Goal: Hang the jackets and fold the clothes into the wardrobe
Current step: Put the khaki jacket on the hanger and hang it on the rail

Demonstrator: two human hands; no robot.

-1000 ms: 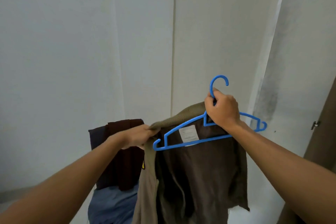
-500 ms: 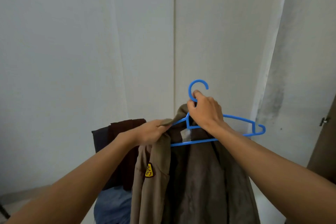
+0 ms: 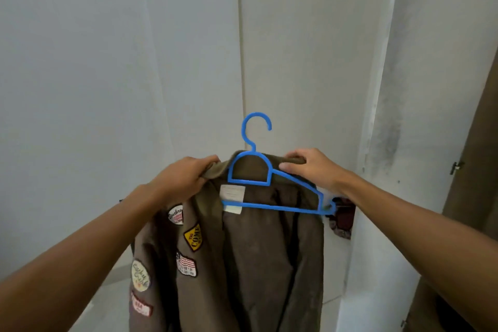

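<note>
Hanger's (image 3: 269, 186) left arm hidden inside jacket (image 3: 258, 256)

Left arm: bare, stretched forward and up from the lower left.
Left hand (image 3: 186, 174): fingers curled, gripping fabric at chest height.
Right arm: bare, reaching in from the lower right.
Right hand (image 3: 310, 167): fingers and thumb pinching fabric, level with the left.

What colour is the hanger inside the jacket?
Bright blue. The hanger shows best in the head view, against the brown jacket.
</note>
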